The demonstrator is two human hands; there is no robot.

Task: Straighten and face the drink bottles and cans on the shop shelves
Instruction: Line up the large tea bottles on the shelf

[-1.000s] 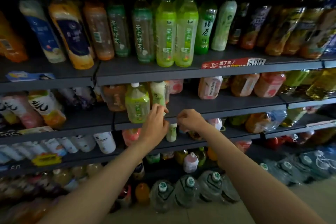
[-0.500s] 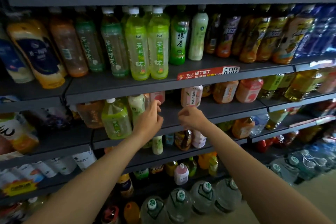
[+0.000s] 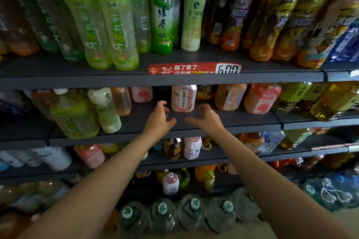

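Note:
A pink peach-tea bottle (image 3: 183, 98) stands upright, set back on the second dark shelf (image 3: 233, 120), label facing out. My left hand (image 3: 159, 120) hovers just left of and below it, fingers loosely curled, holding nothing. My right hand (image 3: 204, 117) is just right of and below the bottle, fingers spread and relaxed, also holding nothing. Neither hand touches the bottle. To the left on the same shelf stand a large green-tea bottle (image 3: 74, 114) and a pale white-green bottle (image 3: 104, 109).
Tall green tea bottles (image 3: 116, 25) and dark iced-tea bottles (image 3: 272, 25) fill the shelf above, with a red price strip (image 3: 194, 68) on its edge. Orange and pink bottles (image 3: 260, 98) sit right of my hands. Small bottles fill the lower shelves; large water jugs (image 3: 190, 213) stand on the floor.
The view moved closer and up. My left hand left the pale bottle and shifted right; both hands now flank the pink peach-tea bottle further back on the shelf.

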